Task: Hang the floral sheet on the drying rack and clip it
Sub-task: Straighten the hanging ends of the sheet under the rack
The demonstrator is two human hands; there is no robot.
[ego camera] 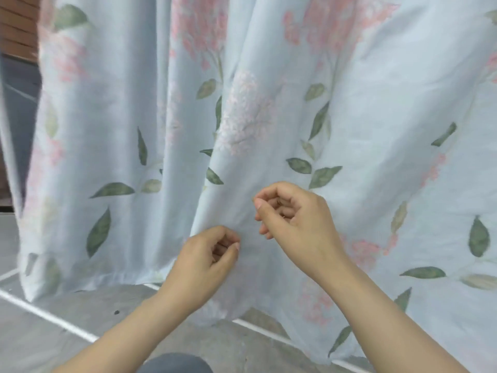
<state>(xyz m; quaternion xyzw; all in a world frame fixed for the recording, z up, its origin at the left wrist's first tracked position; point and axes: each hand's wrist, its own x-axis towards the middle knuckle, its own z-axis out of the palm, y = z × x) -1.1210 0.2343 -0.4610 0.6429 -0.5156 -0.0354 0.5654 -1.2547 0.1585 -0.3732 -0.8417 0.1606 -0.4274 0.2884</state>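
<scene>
The floral sheet [269, 117], pale blue with pink blossoms and green leaves, hangs in long folds and fills most of the view. Its lower hem sits just above the floor at the left. My left hand [212, 251] is low in front of the sheet with its fingers curled in and thumb tip against the index finger. My right hand [293, 211] is a little higher and to the right, its fingers also curled toward the palm. I see no fabric gathered between the fingers of either hand. The drying rack and any clips are out of sight.
A grey concrete floor [53, 332] with white painted lines [48, 316] runs under the sheet. A brick wall [18, 22] and a dark opening show at the far left. My grey-clad knee [174, 363] is at the bottom edge.
</scene>
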